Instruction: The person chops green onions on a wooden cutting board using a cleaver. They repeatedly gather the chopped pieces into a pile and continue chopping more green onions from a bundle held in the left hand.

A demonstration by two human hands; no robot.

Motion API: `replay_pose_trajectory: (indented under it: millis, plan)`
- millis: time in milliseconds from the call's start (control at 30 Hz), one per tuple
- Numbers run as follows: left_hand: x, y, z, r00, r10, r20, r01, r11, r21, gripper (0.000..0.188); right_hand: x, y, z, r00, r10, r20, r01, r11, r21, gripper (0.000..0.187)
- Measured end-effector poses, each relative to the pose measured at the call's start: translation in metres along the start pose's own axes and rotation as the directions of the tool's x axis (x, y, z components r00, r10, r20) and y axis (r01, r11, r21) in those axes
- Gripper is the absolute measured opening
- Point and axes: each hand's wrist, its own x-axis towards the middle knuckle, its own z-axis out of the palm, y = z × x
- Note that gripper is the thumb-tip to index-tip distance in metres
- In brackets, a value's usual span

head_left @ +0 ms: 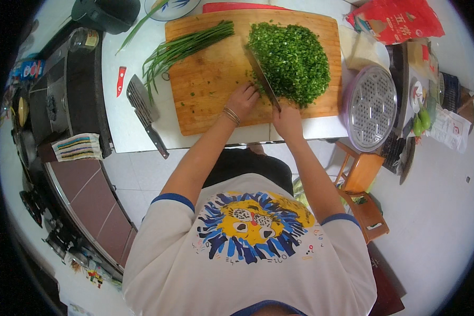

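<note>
A wooden cutting board (205,89) lies on the white table before me. My right hand (288,122) is closed around the handle of a kitchen knife (263,78), its blade pointing away from me along the left edge of a heap of finely chopped green chives (292,58). Just left of the blade, my left hand (243,99) rests low on the board, fingers bent and pressed together at the heap's near corner. Whatever may be under those fingertips is hidden. A bundle of uncut chives (195,45) lies across the board's far left corner.
Left of the board lie a slotted cleaver (145,113) and a small red-handled tool (121,81). A purple-rimmed perforated basket (371,108) stands to the right, near a red bag (397,21). A patterned plate (173,9) sits beyond. A wooden chair (363,171) stands below the right edge.
</note>
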Motion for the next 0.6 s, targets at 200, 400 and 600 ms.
replay_pose_trajectory:
  millis: [200, 400, 600]
  plan:
    - [-0.001, -0.004, 0.001, 1.000, 0.014, 0.006, -0.014, 0.999, -0.048, 0.026, 0.002, 0.001, 0.007, 0.995, 0.087, 0.058, -0.087, 0.996, 0.003, 0.025]
    - [0.000, -0.002, 0.002, 1.000, -0.028, 0.011, 0.029, 0.997, -0.078, 0.022, 0.022, 0.007, 0.020, 0.985, 0.086, 0.149, -0.079, 0.996, -0.052, 0.024]
    - [-0.001, -0.002, 0.000, 0.999, -0.036, 0.024, 0.038, 0.997, -0.067, 0.024, 0.040, -0.012, 0.016, 0.995, 0.089, 0.044, -0.090, 0.996, 0.027, 0.022]
